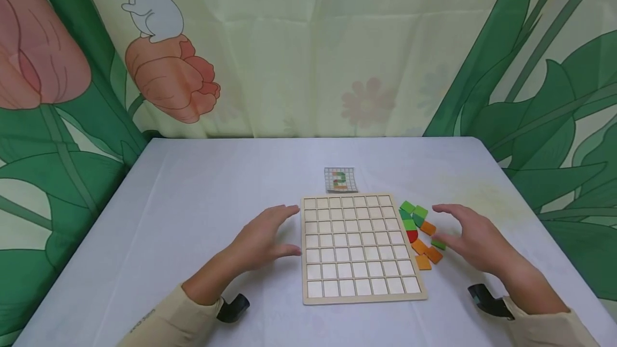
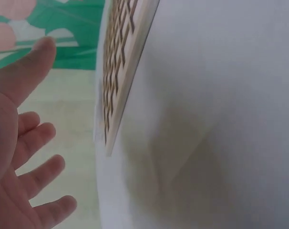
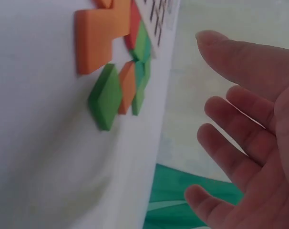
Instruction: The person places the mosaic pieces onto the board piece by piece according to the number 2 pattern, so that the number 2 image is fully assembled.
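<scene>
A wooden grid board [image 1: 364, 300] with pale square cells lies on the white table in the head view. My left hand [image 1: 262, 240] is at its left edge, thumb and fingers spread apart with nothing between them. Right of the board lies a loose group of coloured tiles: orange tiles [image 1: 423, 262], green tiles [image 1: 409, 224] and a red tile [image 1: 412, 236]. My right hand [image 1: 474, 237] is beside them, fingers spread and holding nothing, its thumb close to a green tile [image 3: 106, 98]. Both wrist views show the fingers apart and relaxed.
Just behind the board lies a small pattern card [image 1: 340, 180] with a gridded figure in green and orange. The white tablecloth [image 1: 231, 175] runs back to a printed curtain [image 1: 289, 58]. A black wrist camera [image 1: 233, 308] sits at the left sleeve, another [image 1: 489, 301] at the right.
</scene>
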Tool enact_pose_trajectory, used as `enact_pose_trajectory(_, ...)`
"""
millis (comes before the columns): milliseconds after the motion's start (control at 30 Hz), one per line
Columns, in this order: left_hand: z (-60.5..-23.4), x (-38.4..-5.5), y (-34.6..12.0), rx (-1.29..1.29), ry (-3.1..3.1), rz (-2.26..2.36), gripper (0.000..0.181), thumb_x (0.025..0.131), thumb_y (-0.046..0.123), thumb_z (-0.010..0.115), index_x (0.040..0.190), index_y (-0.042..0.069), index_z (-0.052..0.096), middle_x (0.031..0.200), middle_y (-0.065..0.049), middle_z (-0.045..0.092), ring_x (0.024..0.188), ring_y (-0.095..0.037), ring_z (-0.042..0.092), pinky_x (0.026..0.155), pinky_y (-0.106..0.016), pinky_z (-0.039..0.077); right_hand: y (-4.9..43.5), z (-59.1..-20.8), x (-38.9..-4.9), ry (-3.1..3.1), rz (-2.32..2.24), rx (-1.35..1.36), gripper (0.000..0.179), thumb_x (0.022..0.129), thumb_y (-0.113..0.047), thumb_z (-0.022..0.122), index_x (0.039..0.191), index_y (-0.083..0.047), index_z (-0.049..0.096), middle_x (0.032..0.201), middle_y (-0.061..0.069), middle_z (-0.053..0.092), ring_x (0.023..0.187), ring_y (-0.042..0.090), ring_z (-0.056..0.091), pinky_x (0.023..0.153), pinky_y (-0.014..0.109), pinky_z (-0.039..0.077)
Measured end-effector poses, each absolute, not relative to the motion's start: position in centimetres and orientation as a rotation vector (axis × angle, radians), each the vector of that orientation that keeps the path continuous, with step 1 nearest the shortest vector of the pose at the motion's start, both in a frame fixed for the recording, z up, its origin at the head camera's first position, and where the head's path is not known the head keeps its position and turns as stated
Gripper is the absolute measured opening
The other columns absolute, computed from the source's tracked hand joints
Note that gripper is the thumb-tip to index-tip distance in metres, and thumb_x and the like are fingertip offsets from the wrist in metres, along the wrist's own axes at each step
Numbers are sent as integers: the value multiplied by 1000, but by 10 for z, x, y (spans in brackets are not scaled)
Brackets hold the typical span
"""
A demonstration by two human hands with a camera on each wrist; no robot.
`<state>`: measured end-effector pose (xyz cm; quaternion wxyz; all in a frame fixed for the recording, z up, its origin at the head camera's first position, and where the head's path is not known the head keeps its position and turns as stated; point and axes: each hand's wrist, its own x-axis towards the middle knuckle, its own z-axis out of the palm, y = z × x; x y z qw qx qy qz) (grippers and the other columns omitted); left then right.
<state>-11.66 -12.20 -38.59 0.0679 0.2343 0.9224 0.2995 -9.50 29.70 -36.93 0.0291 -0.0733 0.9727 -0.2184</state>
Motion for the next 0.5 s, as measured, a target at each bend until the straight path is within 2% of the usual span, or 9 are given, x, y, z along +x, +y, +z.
enact_pose_trajectory(200, -391, -117, -114, 755, 2786, 866, 72, 78, 32, 88, 139, 10, 58, 138, -6, 58, 138, -31, 42, 108, -51, 40, 306, -379, -98, 2972, -667, -205, 68, 82, -23, 83, 136, 4, 52, 135, 30, 51, 123, 51, 44, 96, 70, 41)
enact_pose_trajectory(333, -397, -116, -111, 764, 2761, 844, 69, 78, 30, 88, 137, 9, 59, 136, -7, 59, 138, -31, 41, 108, -50, 40, 311, -385, -99, 2928, -655, -173, 70, 79, -25, 85, 134, 4, 54, 130, 29, 55, 120, 50, 47, 94, 70, 42)
enact_pose_trajectory(500, -401, -116, -109, 760, 2706, 869, 67, 79, 27, 88, 136, 7, 59, 136, -8, 58, 134, -29, 45, 107, -46, 42, 314, -391, -97, 2927, -611, -160, 61, 78, -23, 86, 126, 5, 60, 121, 27, 61, 115, 49, 51, 92, 69, 44)
